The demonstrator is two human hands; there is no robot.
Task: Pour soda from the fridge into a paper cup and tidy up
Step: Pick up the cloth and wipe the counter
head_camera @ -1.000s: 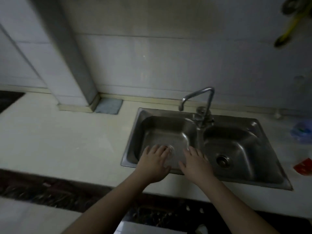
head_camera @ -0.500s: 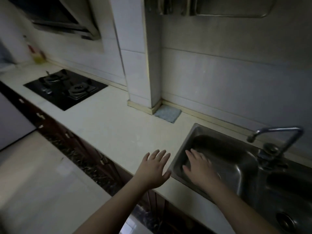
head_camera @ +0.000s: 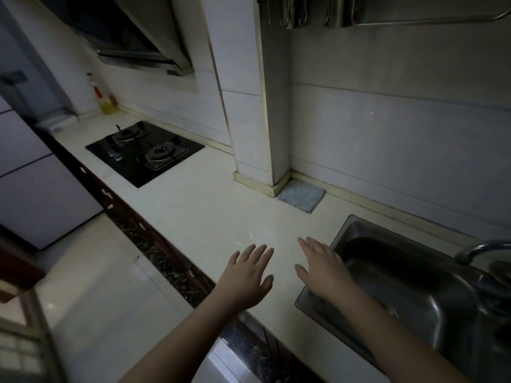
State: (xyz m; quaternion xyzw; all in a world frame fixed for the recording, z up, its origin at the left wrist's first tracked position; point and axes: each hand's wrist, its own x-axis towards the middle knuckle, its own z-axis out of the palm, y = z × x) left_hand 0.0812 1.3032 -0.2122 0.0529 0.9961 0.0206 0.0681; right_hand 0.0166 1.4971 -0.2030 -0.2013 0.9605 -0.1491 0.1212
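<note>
With left hand (head_camera: 246,275) and right hand (head_camera: 322,268) both flat, released and grasping nothing above bench (head_camera: 193,214) beside sink (head_camera: 414,277), no soda or cup in view; risk of wasted search

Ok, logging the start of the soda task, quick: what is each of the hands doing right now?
Left hand: open, fingers spread, holding nothing.
Right hand: open, fingers straight, holding nothing.

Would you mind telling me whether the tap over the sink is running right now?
It appears off: no stream falls from the tap spout into the sink, though the dim light could hide a trickle.
</note>
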